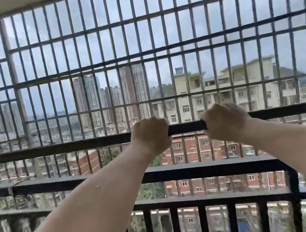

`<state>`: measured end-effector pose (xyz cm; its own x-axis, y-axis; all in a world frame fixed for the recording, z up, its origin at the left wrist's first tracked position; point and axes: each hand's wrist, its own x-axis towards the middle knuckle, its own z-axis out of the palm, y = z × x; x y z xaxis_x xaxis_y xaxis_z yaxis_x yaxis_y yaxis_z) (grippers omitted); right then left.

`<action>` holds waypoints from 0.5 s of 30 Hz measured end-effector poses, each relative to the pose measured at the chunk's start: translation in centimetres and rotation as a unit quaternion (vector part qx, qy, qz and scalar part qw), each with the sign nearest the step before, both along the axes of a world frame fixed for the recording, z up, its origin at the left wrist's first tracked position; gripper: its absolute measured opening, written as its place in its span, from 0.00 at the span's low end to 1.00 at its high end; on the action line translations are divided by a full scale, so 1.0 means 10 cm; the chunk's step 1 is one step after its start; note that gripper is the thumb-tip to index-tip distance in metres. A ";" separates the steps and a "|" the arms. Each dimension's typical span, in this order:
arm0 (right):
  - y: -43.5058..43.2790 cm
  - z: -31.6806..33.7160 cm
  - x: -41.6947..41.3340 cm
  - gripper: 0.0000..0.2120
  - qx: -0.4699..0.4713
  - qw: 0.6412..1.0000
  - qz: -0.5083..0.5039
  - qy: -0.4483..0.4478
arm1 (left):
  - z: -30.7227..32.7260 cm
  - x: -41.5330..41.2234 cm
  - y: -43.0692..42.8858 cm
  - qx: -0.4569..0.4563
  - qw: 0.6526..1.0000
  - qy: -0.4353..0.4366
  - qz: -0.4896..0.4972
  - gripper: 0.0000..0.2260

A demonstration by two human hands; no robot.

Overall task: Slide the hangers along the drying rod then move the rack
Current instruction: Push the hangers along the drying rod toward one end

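In the head view, a dark, round, matte drying rod (92, 143) is seen running level across the frame. It is clasped by both fists side by side: the left hand (151, 136) and the right hand (225, 122), each grip wrapped fully around it. Behind the rod stands a grey metal window grille (154, 51); below the rod, a black balcony railing (206, 169) is seen.

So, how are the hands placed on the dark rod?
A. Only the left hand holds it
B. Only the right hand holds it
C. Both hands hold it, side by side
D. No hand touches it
C: the left hand and the right hand are both closed around the rod, with a short bare stretch between them.
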<state>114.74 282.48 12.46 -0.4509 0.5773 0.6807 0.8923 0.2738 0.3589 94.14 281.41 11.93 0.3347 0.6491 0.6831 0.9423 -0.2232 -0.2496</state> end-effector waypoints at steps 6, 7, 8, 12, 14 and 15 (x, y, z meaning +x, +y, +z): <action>0.22 -0.03 0.16 0.18 0.008 1.000 0.008 -0.003 | -0.04 0.14 0.16 0.005 1.000 0.002 0.007 0.13; 0.25 -0.03 0.15 0.17 0.007 1.000 0.008 -0.004 | -0.03 0.13 0.19 0.001 1.000 -0.003 0.004 0.11; 0.28 -0.02 0.13 0.16 0.006 1.000 0.009 -0.003 | -0.03 0.12 0.22 -0.001 1.000 -0.008 0.001 0.09; 0.37 -0.03 0.10 0.18 0.004 1.000 0.010 0.026 | -0.02 0.11 0.36 0.025 1.000 -0.002 -0.010 0.08; 0.39 -0.04 0.10 0.18 0.004 0.999 0.004 0.043 | -0.02 0.11 0.43 0.037 0.999 0.011 -0.021 0.09; 0.41 -0.04 0.10 0.17 0.006 0.999 -0.003 0.048 | -0.02 0.10 0.47 0.044 0.999 0.016 -0.025 0.10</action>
<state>115.74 286.55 12.01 -0.3792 0.5722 0.7272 0.9246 0.2645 0.2741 95.15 286.13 11.75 0.3884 0.5690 0.7248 0.9215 -0.2461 -0.3006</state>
